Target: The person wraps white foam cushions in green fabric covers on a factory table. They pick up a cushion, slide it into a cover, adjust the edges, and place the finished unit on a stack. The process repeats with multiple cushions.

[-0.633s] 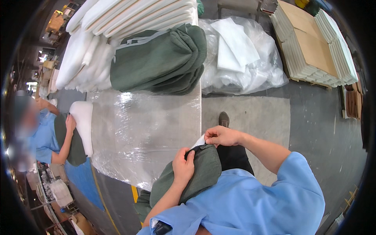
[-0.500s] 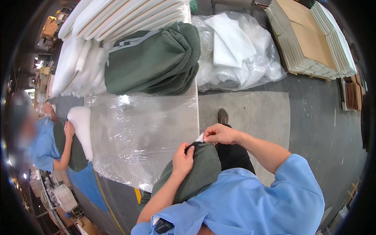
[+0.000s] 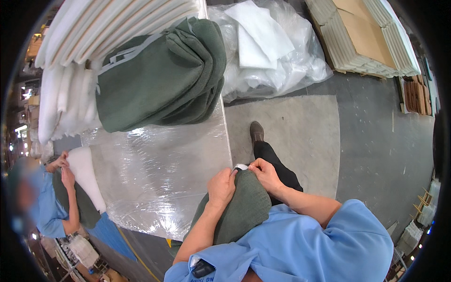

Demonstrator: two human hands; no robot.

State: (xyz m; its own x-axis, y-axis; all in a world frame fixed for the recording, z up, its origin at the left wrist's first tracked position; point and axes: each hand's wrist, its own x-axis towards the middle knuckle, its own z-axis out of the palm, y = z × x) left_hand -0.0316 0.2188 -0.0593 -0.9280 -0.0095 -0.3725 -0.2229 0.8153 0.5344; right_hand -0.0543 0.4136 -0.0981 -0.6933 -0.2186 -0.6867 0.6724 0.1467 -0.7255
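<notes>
A dark green fabric cover lies against my body, its mouth turned away from me. A small bit of white padding shows at that mouth. My left hand is closed on the left side of the cover's edge, near a dark strip. On the right side of the same edge my right hand pinches the fabric. What lies deeper inside the cover is hidden.
A plastic-wrapped table holds folded green covers and stacked white pads. Clear bags with white sheets and stacked boards stand beyond. At left, a co-worker handles another green cover and white pad.
My right hand has shifted from above the cover's mouth to its right side. My view has turned a little, so the table's piles sit further left.
</notes>
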